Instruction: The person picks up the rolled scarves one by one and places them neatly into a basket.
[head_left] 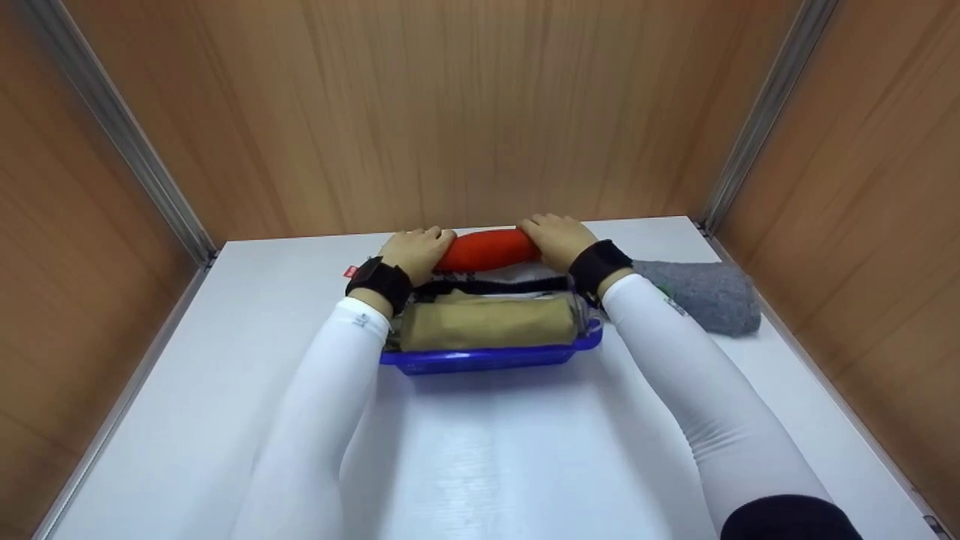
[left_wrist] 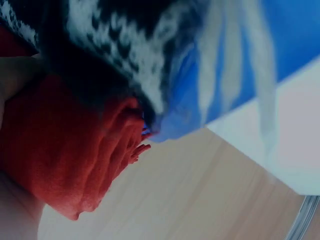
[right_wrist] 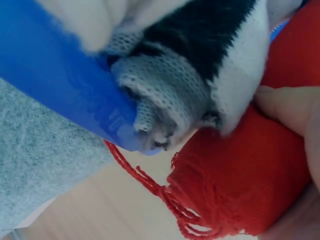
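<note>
A red rolled scarf [head_left: 487,250] with fringed ends lies across the far side of a blue plastic basket [head_left: 487,361]. My left hand [head_left: 416,253] grips its left end, the fingers over the top. Round the other end curls my right hand [head_left: 559,241], its thumb [right_wrist: 285,107] on the near side in the right wrist view. Right beside the scarf, a black-and-white knitted roll [right_wrist: 200,65] sits in the basket. Nearest to me in there is a khaki cloth roll [head_left: 487,324]. Red fringe [right_wrist: 172,200] hangs loose past the basket's corner.
A grey rolled cloth [head_left: 705,296] lies on the white table [head_left: 465,457], right of the basket and partly behind my right forearm. Wood-patterned panels [head_left: 480,112] with metal edge strips stand at the back and both sides.
</note>
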